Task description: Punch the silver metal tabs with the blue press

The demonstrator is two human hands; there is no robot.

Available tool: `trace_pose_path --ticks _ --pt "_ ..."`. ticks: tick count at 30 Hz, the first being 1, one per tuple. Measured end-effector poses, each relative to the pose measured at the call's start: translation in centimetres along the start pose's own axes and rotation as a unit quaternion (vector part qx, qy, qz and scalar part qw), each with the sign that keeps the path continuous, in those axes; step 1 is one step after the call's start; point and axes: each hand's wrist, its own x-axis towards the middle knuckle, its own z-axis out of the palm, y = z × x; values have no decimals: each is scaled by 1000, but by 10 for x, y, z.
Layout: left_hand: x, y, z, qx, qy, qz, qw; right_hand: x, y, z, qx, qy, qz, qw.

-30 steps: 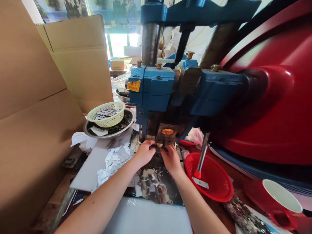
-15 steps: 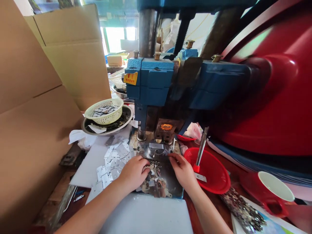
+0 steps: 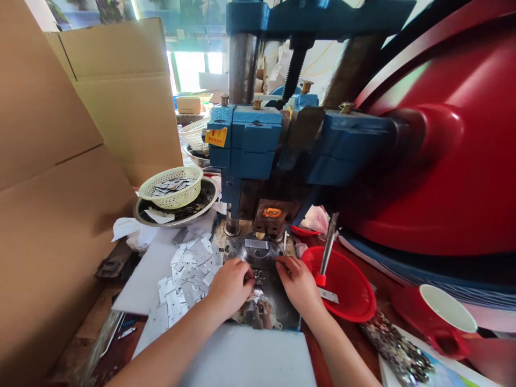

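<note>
My left hand [image 3: 231, 286] rests on the dark steel bed plate [image 3: 278, 301] of a blue punch press [image 3: 258, 145], fingers curled over small metal pieces; what it grips I cannot tell. My right hand [image 3: 297, 282] lies on the same plate, fingertips pointing left toward the other hand, fingers bent. A small flat metal blank [image 3: 257, 243] sits on the die under the ram [image 3: 272, 214]. Punched scrap [image 3: 258, 314] lies on the plate between my wrists. A heap of small silver blanks [image 3: 184, 274] is spread just left of my left hand.
A red plastic dish [image 3: 355, 301] holding a red-handled tool [image 3: 325, 252] sits right of my right hand. A red mug [image 3: 445, 320], a large red flywheel guard [image 3: 443, 140], a yellow basket [image 3: 171, 188] in a steel bowl, and cardboard sheets [image 3: 52, 177] surround the press.
Both hands have drawn back from under the ram toward me and now rest on the front of the bed plate. A blank is left on the die.
</note>
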Motion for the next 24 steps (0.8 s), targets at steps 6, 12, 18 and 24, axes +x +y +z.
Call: trace_pose_path --ticks 6,12,18,24 --pt "-5 -5 -8 -81 37 44 995 -8 -2 4 -132 -3 -76 988" --pt "-11 -7 -7 -156 52 34 986 -15 2 4 -109 15 -53 993" --pt "-11 -11 -3 -223 105 34 969 -16 4 4 -110 27 -51 992" --pt "-12 -13 -8 -208 115 49 970 -21 4 6 -133 23 -46 990"
